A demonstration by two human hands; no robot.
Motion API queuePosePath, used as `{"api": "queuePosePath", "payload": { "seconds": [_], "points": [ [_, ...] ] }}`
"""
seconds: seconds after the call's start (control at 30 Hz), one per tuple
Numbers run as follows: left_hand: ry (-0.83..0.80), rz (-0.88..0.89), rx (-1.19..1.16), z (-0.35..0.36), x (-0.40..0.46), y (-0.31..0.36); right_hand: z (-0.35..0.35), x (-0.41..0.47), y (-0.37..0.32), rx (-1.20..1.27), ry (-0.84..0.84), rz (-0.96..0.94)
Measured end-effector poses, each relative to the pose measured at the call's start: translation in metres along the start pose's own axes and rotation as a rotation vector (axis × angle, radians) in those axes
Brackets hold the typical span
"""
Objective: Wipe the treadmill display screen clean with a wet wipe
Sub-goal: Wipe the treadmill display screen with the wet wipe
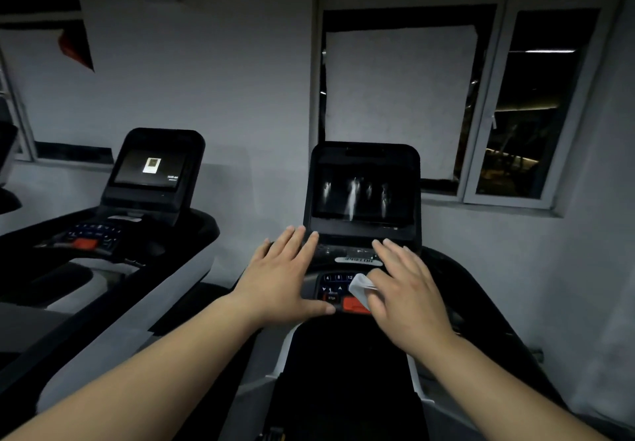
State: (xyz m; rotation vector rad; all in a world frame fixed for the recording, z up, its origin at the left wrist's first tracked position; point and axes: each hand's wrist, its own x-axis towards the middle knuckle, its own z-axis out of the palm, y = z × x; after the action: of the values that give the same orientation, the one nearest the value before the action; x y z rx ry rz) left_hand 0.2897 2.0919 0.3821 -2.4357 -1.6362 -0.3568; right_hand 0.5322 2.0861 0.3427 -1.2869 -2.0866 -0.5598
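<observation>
The treadmill display screen (364,191) is dark, tilted back in a black console straight ahead, with pale streaks showing on the glass. My left hand (285,275) hovers flat below its lower left corner, fingers spread, holding nothing. My right hand (402,289) is below the lower right corner, over the keypad, with a small white wet wipe (360,286) pinched under thumb and fingers. Neither hand touches the screen.
Below the screen sit a button keypad (335,284) and a red stop tab (355,305). A second treadmill with a lit screen (149,169) stands to the left. A grey wall and windows (536,107) are behind.
</observation>
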Motion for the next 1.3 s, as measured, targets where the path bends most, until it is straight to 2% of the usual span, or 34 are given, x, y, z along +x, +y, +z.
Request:
{"api": "queuePosePath", "payload": {
  "seconds": [0.23,0.5,0.77,1.13,1.3],
  "points": [
    [-0.012,0.037,-0.005,0.007,0.079,-0.076,0.066,0.079,-0.008,0.013,0.032,0.05],
    [-0.029,0.085,-0.044,0.028,0.143,-0.123,0.118,0.136,0.0,-0.022,0.015,0.068],
    [-0.038,0.109,-0.052,0.058,0.212,-0.146,0.167,0.185,0.037,-0.025,0.028,0.043],
    [0.001,0.049,-0.056,0.094,0.337,-0.143,0.232,0.249,0.136,0.025,0.038,0.004],
    [-0.031,0.04,-0.026,0.112,0.375,-0.142,0.262,0.265,0.166,0.039,0.014,-0.02]
  ]
}}
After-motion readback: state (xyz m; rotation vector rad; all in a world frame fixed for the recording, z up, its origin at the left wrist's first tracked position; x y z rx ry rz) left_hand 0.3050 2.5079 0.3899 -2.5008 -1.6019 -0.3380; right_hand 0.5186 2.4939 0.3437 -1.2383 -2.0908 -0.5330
